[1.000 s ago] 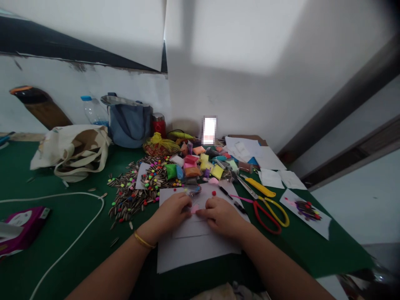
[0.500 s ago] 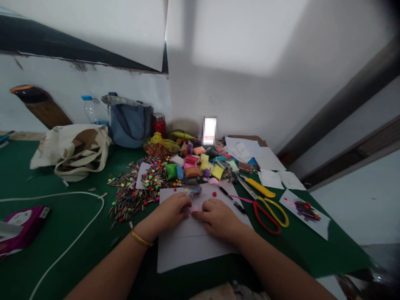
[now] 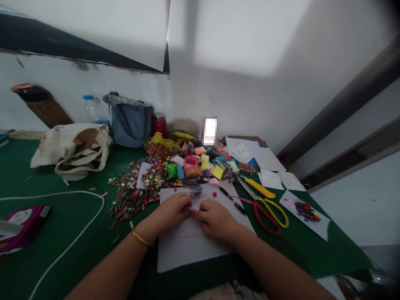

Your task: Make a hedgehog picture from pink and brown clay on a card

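Note:
A small pink lump of modelling clay (image 3: 196,207) lies between my hands, low over the white paper (image 3: 184,254). My left hand (image 3: 173,209) has its fingers curled against the lump's left side. On the other side, my right hand (image 3: 218,217) is closed, with thumb and fingertips pressed at the clay. The fingers partly hide the lump. Just beyond them sit a small clear packet (image 3: 195,191) and a red clay ball (image 3: 214,194). Two black pens (image 3: 240,207) rest on the paper's right edge.
Sunflower seeds mixed with coloured balls (image 3: 134,200) spread to the left. Clay packets (image 3: 193,171) are heaped behind the paper. To the right lie scissors (image 3: 265,216), a yellow cutter (image 3: 261,188) and a decorated card (image 3: 308,212). A white cable (image 3: 78,233) crosses the left side.
My right fingertips have shifted slightly left, closer to my left hand, and cover a little more of the pink clay. The other things stay in place.

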### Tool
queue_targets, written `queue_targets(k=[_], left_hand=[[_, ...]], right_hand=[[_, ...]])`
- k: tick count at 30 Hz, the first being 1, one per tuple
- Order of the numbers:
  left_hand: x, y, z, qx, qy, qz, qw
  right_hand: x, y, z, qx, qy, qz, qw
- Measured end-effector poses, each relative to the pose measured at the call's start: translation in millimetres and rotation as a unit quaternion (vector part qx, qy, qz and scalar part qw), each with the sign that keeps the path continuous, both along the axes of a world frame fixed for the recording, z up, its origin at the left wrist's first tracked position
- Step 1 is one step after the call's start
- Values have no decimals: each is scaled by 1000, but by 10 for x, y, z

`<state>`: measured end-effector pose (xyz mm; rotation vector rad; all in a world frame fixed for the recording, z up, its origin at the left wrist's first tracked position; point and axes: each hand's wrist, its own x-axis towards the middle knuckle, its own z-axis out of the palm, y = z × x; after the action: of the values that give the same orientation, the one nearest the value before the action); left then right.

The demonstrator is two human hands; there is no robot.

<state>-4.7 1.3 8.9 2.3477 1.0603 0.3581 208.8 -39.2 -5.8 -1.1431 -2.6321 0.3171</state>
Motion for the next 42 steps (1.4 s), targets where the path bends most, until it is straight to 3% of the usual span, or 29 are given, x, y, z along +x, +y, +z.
queue_targets(k=[5,10,21,28,35,42], left_hand=[[-11,-5,-4,2,3,-14,1000],[-5,-23,-7,14,28,-22,999],[42,-104,29,88,61,-22,994],[14,-107,-47,104,76,-18,992],[38,-80,-44,94,70,7,993],[-60,-126,-177,134,26,-8,991]], right_hand=[[82,46,-33,-29,90,-52,994],[113,79,-80,-45,130,-52,989],[161,191,-77,-55,156,-55,985],[140,263,-95,-56,208,-94,972],[161,235,-16,-88,195,-99,972],[240,191,92,-99,134,-42,985]])
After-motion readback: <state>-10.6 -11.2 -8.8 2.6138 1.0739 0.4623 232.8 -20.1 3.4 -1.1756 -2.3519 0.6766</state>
